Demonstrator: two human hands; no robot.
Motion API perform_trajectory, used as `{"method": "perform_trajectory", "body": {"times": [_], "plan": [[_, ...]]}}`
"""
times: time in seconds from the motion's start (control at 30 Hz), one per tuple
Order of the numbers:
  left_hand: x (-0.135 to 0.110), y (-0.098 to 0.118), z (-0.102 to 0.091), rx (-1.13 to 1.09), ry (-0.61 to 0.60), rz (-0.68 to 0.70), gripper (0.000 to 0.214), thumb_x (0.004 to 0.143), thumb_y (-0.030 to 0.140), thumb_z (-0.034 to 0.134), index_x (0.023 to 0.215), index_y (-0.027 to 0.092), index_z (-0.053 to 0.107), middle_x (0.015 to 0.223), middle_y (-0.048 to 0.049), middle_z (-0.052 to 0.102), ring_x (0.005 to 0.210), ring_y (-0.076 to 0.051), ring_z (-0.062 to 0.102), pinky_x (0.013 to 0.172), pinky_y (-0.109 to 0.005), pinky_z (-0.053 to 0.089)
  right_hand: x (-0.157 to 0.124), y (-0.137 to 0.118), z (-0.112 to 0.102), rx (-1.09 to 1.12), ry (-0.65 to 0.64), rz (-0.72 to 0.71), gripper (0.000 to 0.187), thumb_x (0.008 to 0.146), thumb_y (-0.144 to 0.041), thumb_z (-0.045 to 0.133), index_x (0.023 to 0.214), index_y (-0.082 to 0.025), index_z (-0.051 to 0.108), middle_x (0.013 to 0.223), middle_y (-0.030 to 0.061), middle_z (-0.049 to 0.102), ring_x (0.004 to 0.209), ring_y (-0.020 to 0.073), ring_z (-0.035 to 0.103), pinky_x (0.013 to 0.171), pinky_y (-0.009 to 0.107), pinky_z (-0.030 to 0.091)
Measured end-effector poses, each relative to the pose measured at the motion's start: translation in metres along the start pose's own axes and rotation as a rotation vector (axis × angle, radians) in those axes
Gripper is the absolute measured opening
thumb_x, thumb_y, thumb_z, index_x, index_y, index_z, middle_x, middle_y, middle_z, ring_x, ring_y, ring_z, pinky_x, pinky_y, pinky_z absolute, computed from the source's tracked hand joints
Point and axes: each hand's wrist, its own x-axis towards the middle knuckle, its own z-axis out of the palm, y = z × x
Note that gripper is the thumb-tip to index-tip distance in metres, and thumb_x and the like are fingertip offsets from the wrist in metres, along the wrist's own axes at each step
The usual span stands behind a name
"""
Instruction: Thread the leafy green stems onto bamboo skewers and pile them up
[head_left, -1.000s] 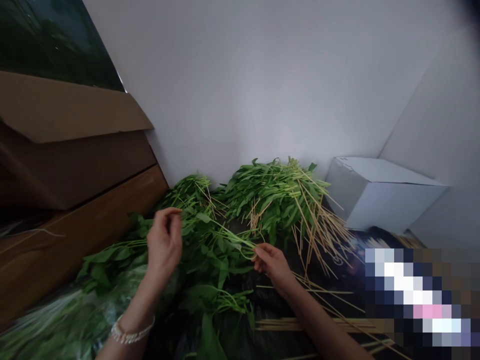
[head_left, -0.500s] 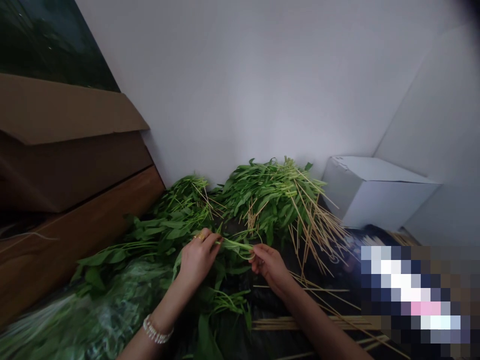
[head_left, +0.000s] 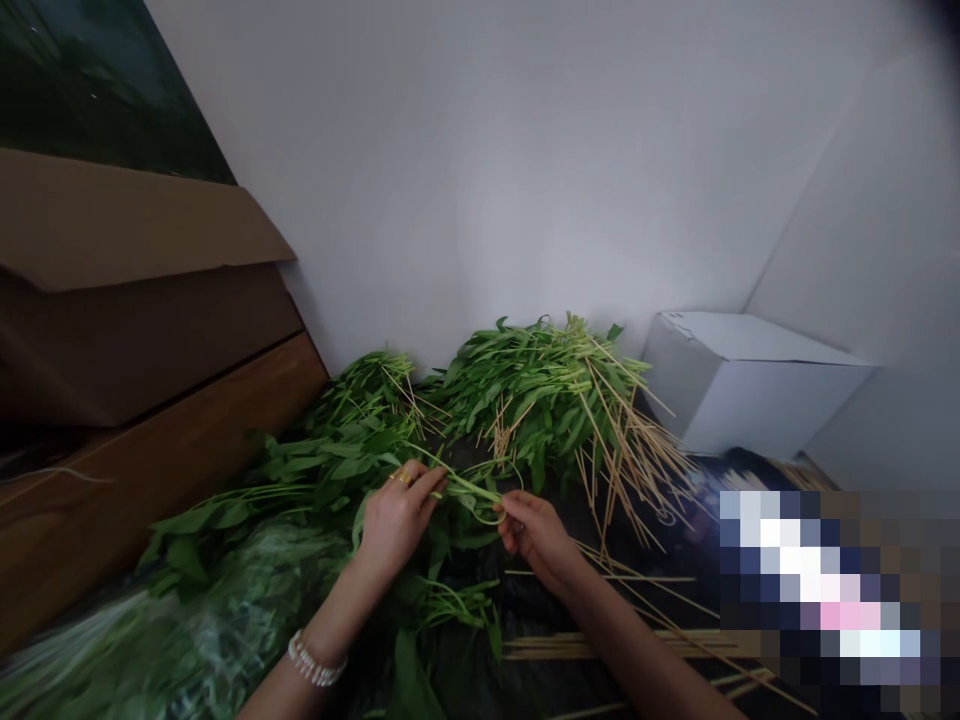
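A few thin green stems of leafy greens [head_left: 474,488], which look like water spinach, stretch between my two hands. My left hand [head_left: 397,515], with a gold ring, is closed around the leafy end. At the cut end, my right hand [head_left: 538,530] pinches the stems between thumb and fingers; a thin loop curls beside its fingertips. Below lie loose greens [head_left: 457,603]. Behind the hands, against the wall, rests a pile of greens [head_left: 525,370] with thin bamboo sticks [head_left: 630,460] poking out to the right.
More greens [head_left: 300,465] spread to the left, with a clear plastic bag of greens [head_left: 247,590] nearer me. A cardboard box [head_left: 142,320] sits on a wooden ledge [head_left: 247,400]. At right stands a white box [head_left: 765,390]. Loose sticks [head_left: 600,645] lie under my right forearm.
Both hands stay nearly in place. One thin stem end now shows above my left fingers, pointing up and left. The view has shifted very slightly.
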Motion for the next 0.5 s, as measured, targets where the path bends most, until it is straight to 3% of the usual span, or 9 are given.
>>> {"method": "perform_trajectory", "body": {"times": [0.13, 0.33, 0.5], "plan": [[0.000, -0.002, 0.001, 0.011, -0.044, 0.021, 0.026, 0.093, 0.026, 0.050, 0.114, 0.025, 0.066, 0.089, -0.0031, 0.065, 0.073, -0.015, 0.061, 0.062, -0.024, 0.042, 0.000, 0.001, -0.002, -0.008, -0.017, 0.004, 0.035, 0.068, -0.046, 0.076, 0.073, -0.014, 0.064, 0.053, -0.0018, 0.060, 0.039, 0.0063, 0.048, 0.039, 0.018, 0.029], [-0.001, 0.002, 0.000, -0.097, -0.006, 0.004, 0.016, 0.089, 0.025, 0.054, 0.095, 0.022, 0.069, 0.085, -0.0027, 0.064, 0.077, -0.016, 0.061, 0.070, -0.026, 0.044, -0.001, 0.001, 0.001, -0.027, -0.024, 0.017, 0.036, 0.069, -0.048, 0.076, 0.073, -0.014, 0.063, 0.053, -0.0017, 0.060, 0.039, 0.0066, 0.049, 0.039, 0.018, 0.030], [0.006, 0.009, -0.003, -0.344, 0.017, -0.211, 0.011, 0.078, 0.021, 0.055, 0.074, 0.020, 0.065, 0.075, -0.0009, 0.060, 0.074, -0.016, 0.059, 0.069, -0.026, 0.044, -0.004, 0.002, 0.008, -0.025, -0.036, 0.031, 0.037, 0.066, -0.048, 0.077, 0.073, -0.014, 0.064, 0.052, -0.0027, 0.059, 0.038, 0.0058, 0.046, 0.039, 0.018, 0.029]]}}
